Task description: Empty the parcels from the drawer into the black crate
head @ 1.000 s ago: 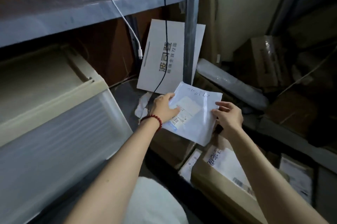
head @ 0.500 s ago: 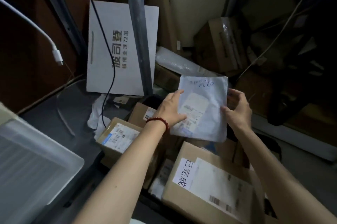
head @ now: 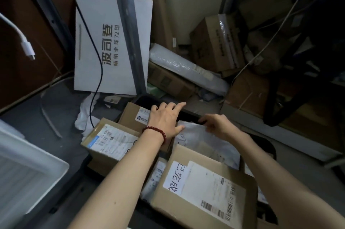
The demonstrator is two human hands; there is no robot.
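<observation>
At the near left sits the pale plastic drawer. Right of it, the black crate holds cardboard boxes: a labelled box at its left and a big box nearest. The left hand, fingers spread and loose, rests flat on the white mailer's left edge. The right hand pinches the mailer's far edge. The mailer lies inside the crate, between the boxes at the far right.

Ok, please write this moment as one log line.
step: placing white mailer in black crate | left hand: open, on mailer edge | right hand: pinching top edge | crate: cardboard boxes inside
</observation>
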